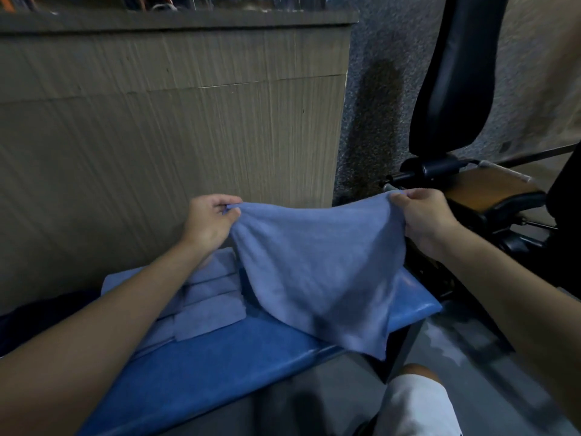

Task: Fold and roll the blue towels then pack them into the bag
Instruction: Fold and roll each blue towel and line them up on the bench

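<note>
Knee point(418, 372) below blue bench point(220, 357); left hand point(207, 225) and right hand point(424, 215) each pinch a top corner of the hanging towel point(314, 269). Risk: a slack pinch drops one corner, skewing the fold.

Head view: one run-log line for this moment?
left hand: pinches blue towel corner | right hand: pinches other corner | blue towel: lifted, lower edge draped on blue bench | folded towels: on bench, by left forearm

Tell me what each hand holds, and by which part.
One blue towel: the left hand pinches its top left corner, the right hand its top right corner.
</note>
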